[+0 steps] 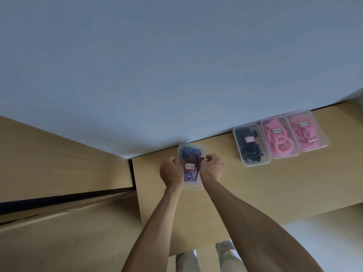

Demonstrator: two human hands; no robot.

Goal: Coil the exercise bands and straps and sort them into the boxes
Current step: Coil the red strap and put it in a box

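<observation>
Nearest the camera, two bare forearms reach forward over the front edge of the wooden desk [265, 185]. The left hand [170, 171] curls its fingers round the left side of a clear plastic box [191, 186], and the right hand [211, 166] curls round the right side, its fingertips pinching at the lid's edge. This box sits near the desk's left edge, its far end close to the back edge by the wall. Through its lid show coiled purple and blue bands [189, 154], and a small white label with a red border [190, 166] is stuck on top.

Farther off, along the desk's back edge toward the right, three more lidded clear boxes stand side by side, touching. The left one holds black straps [250, 152]; the middle one holds a pink coiled band [279, 142]; the right one holds another pink band [306, 136]. Each carries a similar label. Behind the desk rises a pale blue wall [157, 65].
</observation>
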